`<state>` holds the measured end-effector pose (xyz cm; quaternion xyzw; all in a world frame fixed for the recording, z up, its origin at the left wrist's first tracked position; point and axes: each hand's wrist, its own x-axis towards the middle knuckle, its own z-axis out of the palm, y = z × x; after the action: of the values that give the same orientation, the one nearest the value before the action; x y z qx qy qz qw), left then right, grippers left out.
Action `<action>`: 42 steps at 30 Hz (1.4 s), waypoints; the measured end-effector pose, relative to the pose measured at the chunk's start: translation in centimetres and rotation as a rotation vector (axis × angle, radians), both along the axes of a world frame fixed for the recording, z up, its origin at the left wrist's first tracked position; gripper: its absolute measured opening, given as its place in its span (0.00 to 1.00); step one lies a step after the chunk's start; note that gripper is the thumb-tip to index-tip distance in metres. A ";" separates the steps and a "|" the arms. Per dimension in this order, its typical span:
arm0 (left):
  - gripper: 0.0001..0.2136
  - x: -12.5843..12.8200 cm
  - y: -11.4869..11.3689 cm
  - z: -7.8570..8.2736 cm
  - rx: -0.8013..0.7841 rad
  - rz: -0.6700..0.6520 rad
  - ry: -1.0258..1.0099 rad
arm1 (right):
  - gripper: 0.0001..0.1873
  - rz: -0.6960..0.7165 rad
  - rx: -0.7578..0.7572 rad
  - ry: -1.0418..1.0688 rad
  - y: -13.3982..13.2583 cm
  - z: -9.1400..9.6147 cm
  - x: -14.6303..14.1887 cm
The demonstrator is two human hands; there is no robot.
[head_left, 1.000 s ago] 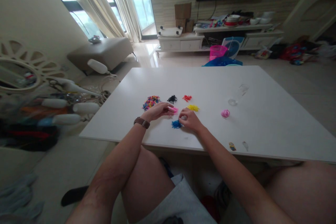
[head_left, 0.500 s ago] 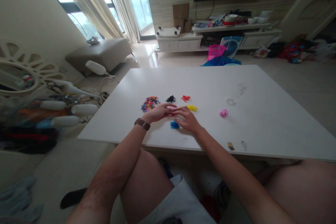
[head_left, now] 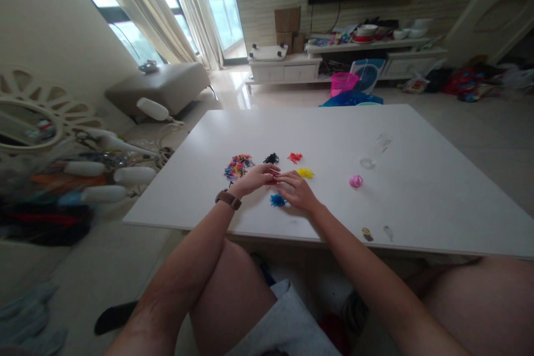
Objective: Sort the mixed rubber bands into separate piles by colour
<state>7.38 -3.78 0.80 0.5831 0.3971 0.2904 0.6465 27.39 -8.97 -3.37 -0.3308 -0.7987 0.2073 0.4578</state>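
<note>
Over the white table point(head_left: 325, 133) my left hand point(head_left: 257, 177), a brown watch point(head_left: 228, 198) on its wrist, meets my right hand point(head_left: 297, 189) fingertip to fingertip. Both hands are closed in a pinch; a tiny reddish speck shows between them, too small to name. Small piles of what look like rubber bands surround them: a mixed-colour pile point(head_left: 239, 166) left, a black pile point(head_left: 272, 158) and a red pile point(head_left: 295, 158) behind, a yellow pile point(head_left: 305, 173) right, a blue pile point(head_left: 277, 200) in front. A pinkish patch below the fingers is mostly hidden.
Toward the right lie a pink round item point(head_left: 356, 181), a clear ring point(head_left: 367, 163) and a clear container point(head_left: 384, 142). Near the front edge are a small yellow figure point(head_left: 366, 233) and a small clear piece point(head_left: 388, 232). Beyond the table stands a pink basket point(head_left: 342, 83).
My left hand has shifted slightly and its fingers have tilted at the fingertips. The pink item seen between my hands earlier is less visible now. The piles look unchanged.
</note>
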 end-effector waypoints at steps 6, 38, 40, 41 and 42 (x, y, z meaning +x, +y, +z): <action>0.08 -0.4 1.1 -0.2 0.202 0.072 0.191 | 0.18 -0.039 -0.019 -0.003 0.0 0.0 -0.1; 0.08 -7.2 4.6 -1.1 0.261 0.499 0.623 | 0.09 -0.150 -0.086 0.028 0.5 -1.2 -0.2; 0.07 -6.8 4.1 -1.0 0.316 0.440 0.685 | 0.08 -0.147 -0.087 0.021 0.5 -1.1 -0.1; 0.05 -6.5 4.1 -1.0 0.375 0.437 0.712 | 0.08 -0.147 -0.089 0.019 0.5 -1.1 -0.1; 0.04 -6.2 4.1 -1.0 0.433 0.436 0.740 | 0.08 -0.149 -0.091 0.017 0.4 -1.1 -0.1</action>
<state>1.15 0.30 -0.16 0.6718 0.6439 0.2680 0.2494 27.29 -8.52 -4.45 -0.4079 -0.7577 0.2119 0.4633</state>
